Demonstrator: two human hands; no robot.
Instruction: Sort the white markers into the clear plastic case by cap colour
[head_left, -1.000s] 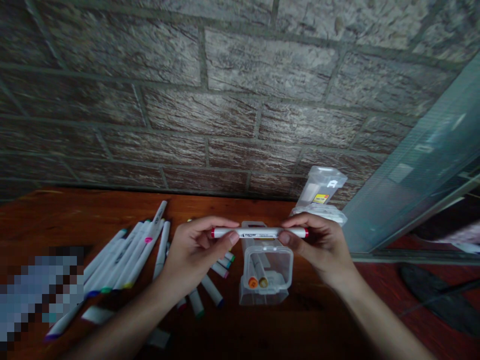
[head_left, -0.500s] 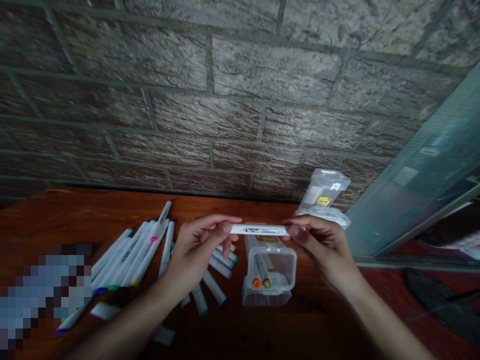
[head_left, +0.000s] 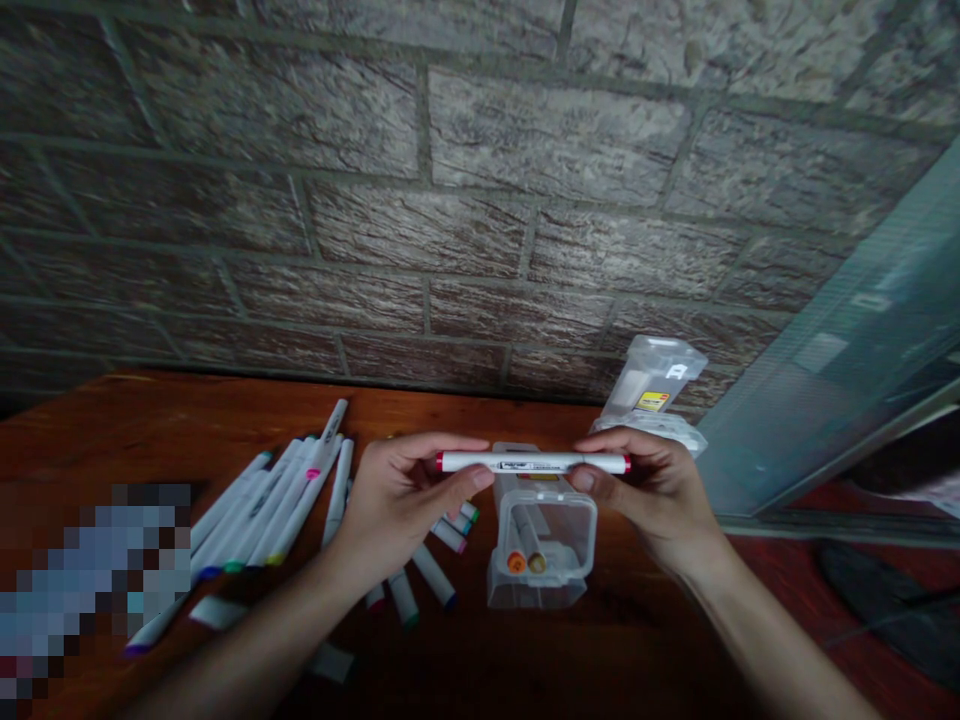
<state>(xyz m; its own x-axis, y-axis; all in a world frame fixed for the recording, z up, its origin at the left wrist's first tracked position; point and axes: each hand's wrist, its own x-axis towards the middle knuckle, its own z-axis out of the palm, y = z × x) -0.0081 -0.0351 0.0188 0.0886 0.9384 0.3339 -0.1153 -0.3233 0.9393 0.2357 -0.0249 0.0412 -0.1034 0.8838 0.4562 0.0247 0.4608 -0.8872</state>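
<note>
A white marker (head_left: 534, 463) with red ends lies level between my two hands, its printed side facing me. My left hand (head_left: 409, 495) pinches it near the left end with thumb and fingers. Near the right end, my right hand (head_left: 645, 490) grips it the same way. Just below and behind it lies a clear plastic case (head_left: 547, 515) on its side, its open mouth towards me. Inside the case are an orange-ended marker (head_left: 517, 562) and an ochre-ended marker (head_left: 536, 562). More loose markers are partly hidden behind my left hand and forearm.
Several white markers (head_left: 262, 505) with coloured ends lie in a pile on the wooden table (head_left: 420, 405), to the left. A second clear case (head_left: 649, 385) stands at the back right by the stone wall (head_left: 480, 245). A glass panel (head_left: 810, 330) rises on the right.
The marker has rolled in my fingers: its print turned and the left end was covered half a second ago, and both red ends show again now. The view shifted slightly.
</note>
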